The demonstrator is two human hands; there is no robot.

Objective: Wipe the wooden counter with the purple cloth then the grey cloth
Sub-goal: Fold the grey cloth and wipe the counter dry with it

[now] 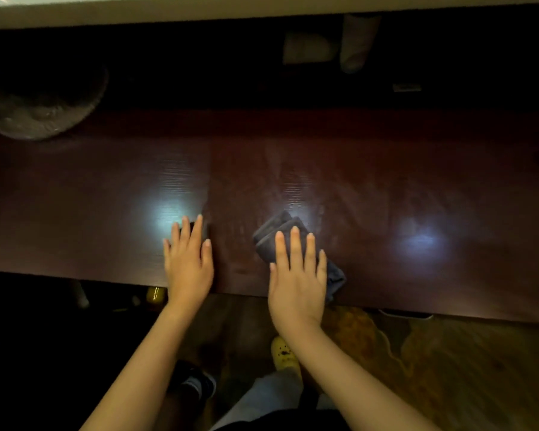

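Dim scene overall. Wooden counter (386, 188) carries three pale glare spots: 9 o'clock of centre, centre, and 3 o'clock. The centre spot lights the top edge of a grey cloth (280, 231). Pale strip at 12 o'clock is the brightest zone. Band below it nearly black, objects there blurred. Corners darken; counter edge bows from wide-angle distortion. Floor at 5 o'clock soft, warm-toned.

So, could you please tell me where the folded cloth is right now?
The cloth lies on the wooden counter near its front edge, right of centre in the head view, flat under the right hand.
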